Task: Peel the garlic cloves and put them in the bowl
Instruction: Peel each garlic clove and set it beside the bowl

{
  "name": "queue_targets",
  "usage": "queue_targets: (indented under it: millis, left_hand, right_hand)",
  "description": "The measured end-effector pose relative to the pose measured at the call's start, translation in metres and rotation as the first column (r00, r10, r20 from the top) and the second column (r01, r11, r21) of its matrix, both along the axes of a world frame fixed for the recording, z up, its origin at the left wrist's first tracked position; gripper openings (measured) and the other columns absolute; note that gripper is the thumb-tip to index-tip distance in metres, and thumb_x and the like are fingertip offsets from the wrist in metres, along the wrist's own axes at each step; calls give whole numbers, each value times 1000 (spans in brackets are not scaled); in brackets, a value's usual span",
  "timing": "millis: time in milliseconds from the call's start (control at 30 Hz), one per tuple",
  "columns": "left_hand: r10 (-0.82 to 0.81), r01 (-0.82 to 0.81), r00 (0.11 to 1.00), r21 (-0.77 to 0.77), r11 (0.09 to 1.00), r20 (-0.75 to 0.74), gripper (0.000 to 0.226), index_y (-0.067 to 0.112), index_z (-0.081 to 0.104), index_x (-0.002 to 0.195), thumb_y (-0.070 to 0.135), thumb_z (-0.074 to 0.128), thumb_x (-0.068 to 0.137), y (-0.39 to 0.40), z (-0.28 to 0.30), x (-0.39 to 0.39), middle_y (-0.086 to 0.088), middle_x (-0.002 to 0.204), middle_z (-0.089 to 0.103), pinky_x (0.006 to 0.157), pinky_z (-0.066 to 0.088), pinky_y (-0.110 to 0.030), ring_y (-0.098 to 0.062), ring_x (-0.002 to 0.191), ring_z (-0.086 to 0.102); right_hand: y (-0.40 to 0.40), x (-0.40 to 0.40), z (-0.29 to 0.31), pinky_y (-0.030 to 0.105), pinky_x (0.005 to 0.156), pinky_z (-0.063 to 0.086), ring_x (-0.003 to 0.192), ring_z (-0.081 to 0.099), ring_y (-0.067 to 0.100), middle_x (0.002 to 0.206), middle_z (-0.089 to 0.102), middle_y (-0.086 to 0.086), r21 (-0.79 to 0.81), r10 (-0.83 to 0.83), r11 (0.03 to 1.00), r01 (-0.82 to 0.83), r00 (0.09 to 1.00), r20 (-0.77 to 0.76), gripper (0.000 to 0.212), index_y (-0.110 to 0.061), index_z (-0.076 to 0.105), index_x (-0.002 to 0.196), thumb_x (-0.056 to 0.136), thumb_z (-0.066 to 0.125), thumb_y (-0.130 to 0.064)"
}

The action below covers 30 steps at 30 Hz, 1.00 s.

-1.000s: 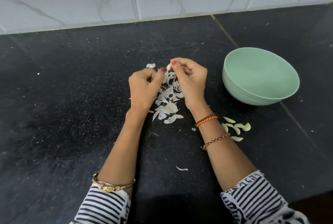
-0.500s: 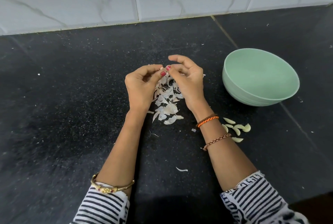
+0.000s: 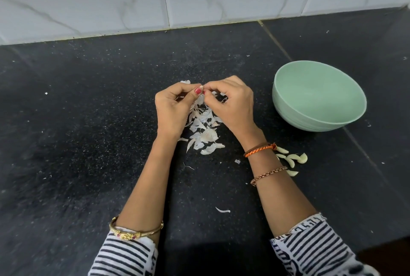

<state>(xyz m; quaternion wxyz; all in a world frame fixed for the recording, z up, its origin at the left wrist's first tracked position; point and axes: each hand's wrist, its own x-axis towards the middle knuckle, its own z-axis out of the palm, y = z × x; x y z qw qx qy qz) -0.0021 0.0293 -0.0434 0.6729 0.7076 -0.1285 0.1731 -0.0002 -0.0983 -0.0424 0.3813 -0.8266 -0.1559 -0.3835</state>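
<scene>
- Papery garlic skins (image 3: 203,129) pile beneath both hands, catching scraps.
- Left hand (image 3: 172,109) and right hand (image 3: 233,102) pinch one garlic clove (image 3: 201,86), stripping it.
- Mint-green bowl (image 3: 288,107) waits at three o'clock; peeled cloves (image 3: 292,160) lie near five o'clock.

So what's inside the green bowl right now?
Nothing visible: the green bowl shows only bare interior. Its near inner wall is hidden by the rim. Peeled cloves lie on the counter beside it.
</scene>
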Motion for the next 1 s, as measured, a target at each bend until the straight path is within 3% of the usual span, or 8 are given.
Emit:
queue_targets:
  millis: [167, 367, 467, 533, 667, 833, 933, 1000]
  left_hand:
    - [10, -10, 1000, -11, 1000, 4, 22, 15, 68, 94, -1, 68, 79, 0, -2, 0, 20, 71, 69, 69, 49, -16, 1, 71, 63]
    - [-7, 7, 1000, -3, 1000, -6, 18, 11, 69, 93, 0, 69, 78, 1, -2, 0, 15, 71, 69, 68, 49, -18, -1, 70, 63]
    - [-4, 3, 1000, -53, 999, -26, 19, 10, 69, 95, 0, 68, 79, 1, 0, -1, 14, 73, 70, 71, 50, -21, -4, 73, 65]
    - [-6, 0, 998, -112, 994, -55, 21, 10, 68, 97, -3, 66, 80, -1, 3, -2, 15, 72, 71, 71, 51, -20, -3, 73, 65]
    - [-3, -18, 993, -173, 985, -118, 19, 15, 69, 90, -2, 64, 82, -2, 6, -2, 13, 71, 70, 70, 51, -20, -3, 71, 64]
    - [-43, -5, 977, -226, 974, -209, 13, 10, 66, 79, -1, 61, 85, 0, 8, -2, 11, 64, 69, 58, 49, -15, 1, 60, 60]
    - [-65, 12, 972, -232, 973, -225, 14, 8, 65, 81, -3, 59, 86, 1, 11, -4, 12, 60, 67, 54, 46, -12, 2, 55, 58]
    - [-71, 16, 971, -237, 971, -228, 12, 7, 66, 85, -3, 59, 85, 1, 12, -5, 11, 60, 68, 55, 46, -12, 2, 55, 59]
  right_hand:
    - [4, 0, 0, 28, 51, 48, 62, 60, 18, 61, 67, -3, -14, -45, 999, 46, 997, 60, 20, -12, 71, 68, 74, 55, -22]
    - [7, -1, -1, 30, 52, 47, 62, 58, 16, 61, 66, -2, 73, -19, 997, 21, 1000, -25, 25, -10, 71, 67, 73, 52, -25]
    - [7, -2, 1, 16, 57, 42, 63, 53, 6, 63, 62, -11, 190, 68, 981, -33, 981, -180, 22, -8, 71, 71, 76, 56, -23]
    - [8, -4, 4, 9, 55, 37, 56, 51, -1, 61, 58, -13, 325, 190, 941, -98, 945, -267, 13, -3, 70, 73, 79, 60, -8]
    - [4, -6, 8, 7, 53, 37, 54, 53, -6, 67, 62, -5, 502, 355, 845, -183, 895, -271, 9, 0, 68, 88, 81, 63, 4]
    - [2, -6, 10, 5, 53, 37, 62, 56, -6, 74, 64, -1, 415, 394, 868, -272, 886, -244, 14, -3, 66, 92, 82, 63, 5]
    - [1, -5, 7, 3, 58, 38, 66, 56, -7, 77, 63, -5, 344, 368, 898, -276, 899, -238, 11, 0, 68, 89, 81, 63, 5]
    - [2, -4, 6, 2, 58, 38, 67, 58, -7, 77, 67, 4, 340, 351, 904, -260, 905, -239, 12, 0, 67, 91, 80, 63, 4]
